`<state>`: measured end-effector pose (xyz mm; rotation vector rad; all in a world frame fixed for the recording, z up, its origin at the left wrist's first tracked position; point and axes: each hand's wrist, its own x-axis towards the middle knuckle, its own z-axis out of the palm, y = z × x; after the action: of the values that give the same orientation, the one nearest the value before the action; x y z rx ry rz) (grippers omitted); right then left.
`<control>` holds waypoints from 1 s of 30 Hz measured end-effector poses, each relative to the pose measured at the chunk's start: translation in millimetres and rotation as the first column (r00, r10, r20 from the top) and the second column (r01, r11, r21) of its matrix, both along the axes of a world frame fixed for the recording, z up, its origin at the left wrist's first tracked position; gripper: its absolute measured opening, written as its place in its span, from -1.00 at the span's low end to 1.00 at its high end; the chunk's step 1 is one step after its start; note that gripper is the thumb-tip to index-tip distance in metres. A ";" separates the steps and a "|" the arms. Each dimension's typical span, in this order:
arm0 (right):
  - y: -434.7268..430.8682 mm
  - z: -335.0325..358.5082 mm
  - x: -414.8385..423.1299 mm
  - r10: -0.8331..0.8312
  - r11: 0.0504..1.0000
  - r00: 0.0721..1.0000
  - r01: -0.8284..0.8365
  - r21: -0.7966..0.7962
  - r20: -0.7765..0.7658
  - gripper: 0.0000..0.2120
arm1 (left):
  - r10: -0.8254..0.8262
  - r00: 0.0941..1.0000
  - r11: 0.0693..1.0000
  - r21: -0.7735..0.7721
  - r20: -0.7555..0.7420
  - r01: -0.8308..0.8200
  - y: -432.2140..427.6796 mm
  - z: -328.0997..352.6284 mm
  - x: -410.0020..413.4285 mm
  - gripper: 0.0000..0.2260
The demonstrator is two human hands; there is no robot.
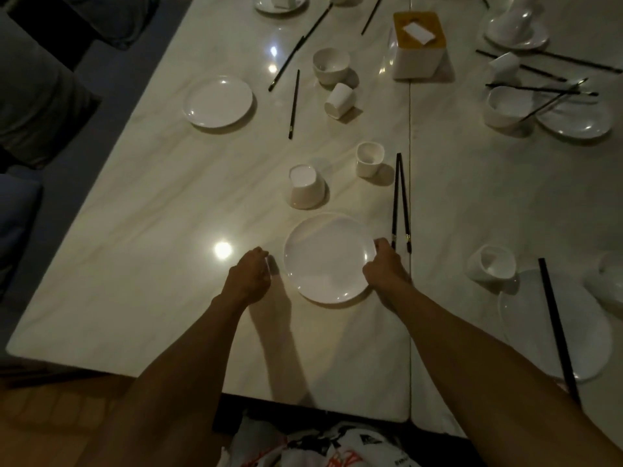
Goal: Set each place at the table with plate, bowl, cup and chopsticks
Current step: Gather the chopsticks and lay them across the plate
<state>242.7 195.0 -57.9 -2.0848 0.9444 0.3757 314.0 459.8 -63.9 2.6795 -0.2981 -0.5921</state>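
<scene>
Closest in, the right hand [384, 267] has its thumb and curled fingers pinched on the right rim of a round white plate [327, 257], which lies flat on the pale marble-look worktop [151, 230] near the front edge. The left hand [251, 271] hovers just beside the plate's left rim with its fingers loosely curled, holding nothing that shows. This looks like the plate-placing step for the nearest setting. Next, the plate probably needs squaring to the edge, and then the bowl goes onto it. Just right of the plate lies a pair of black chopsticks [399, 200]. Their long axis runs away from the person, the gold-banded butts near the right hand and slightly splayed, the tips meeting at the far end. Beyond the plate a white bowl [308, 188] sits mouth-down and will need turning over. A small white cup [369, 159] stands upright beside the chopstick tips.
</scene>
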 end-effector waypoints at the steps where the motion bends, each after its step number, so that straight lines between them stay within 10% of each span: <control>1: 10.4 3.8 -3.3 0.010 1.000 1.000 -0.010 0.011 0.005 -0.51 | 0.009 1.000 1.000 -0.024 0.012 -0.008 9.3 -0.6 -0.5 -0.76; 19: 113.7 7.6 -43.8 -0.044 0.996 0.993 0.035 0.084 0.106 -0.54 | 0.054 0.998 0.988 -0.144 -0.029 -0.058 79.2 0.7 -11.6 -0.95; 30: 49.7 7.1 53.6 0.106 0.993 0.986 -0.098 -0.065 0.129 -0.53 | -0.161 0.953 0.980 -0.075 0.258 0.186 -54.4 30.8 99.9 -0.27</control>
<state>296.3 244.7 -50.8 -2.1880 0.7807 0.2612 413.9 405.4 -33.1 2.6492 -0.6215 -0.2759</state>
